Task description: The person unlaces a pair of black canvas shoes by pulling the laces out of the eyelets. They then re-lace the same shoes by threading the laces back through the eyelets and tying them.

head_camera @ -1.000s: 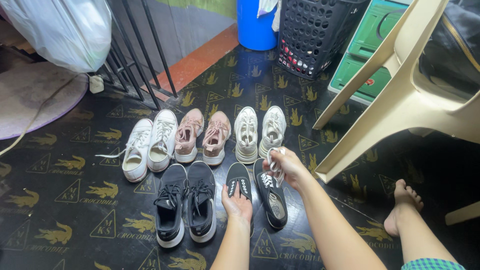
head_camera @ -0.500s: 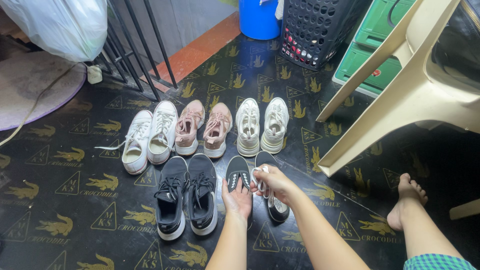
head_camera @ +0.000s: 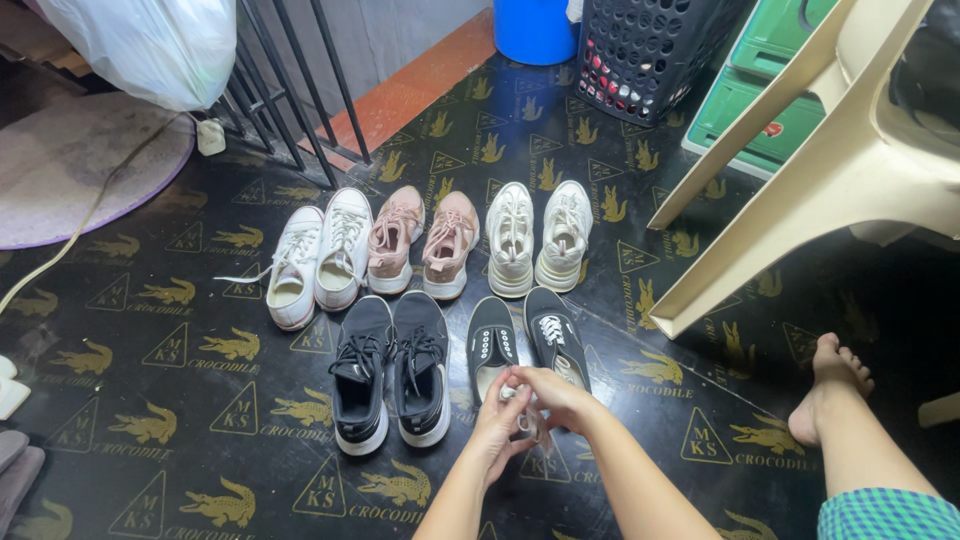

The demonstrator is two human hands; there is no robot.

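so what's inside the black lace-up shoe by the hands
The black shoe shows a pale insole; both hands cover its heel end and hold a white lace. The toe interior is hidden.

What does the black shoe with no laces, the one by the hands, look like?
The unlaced black shoe is a low canvas-looking sneaker with white eyelets and a pale inside. It lies flat on the patterned black floor mat, toe pointing away, beside its laced partner. Both hands, left hand and right hand, meet at its heel end, holding a white lace; the heel is hidden.
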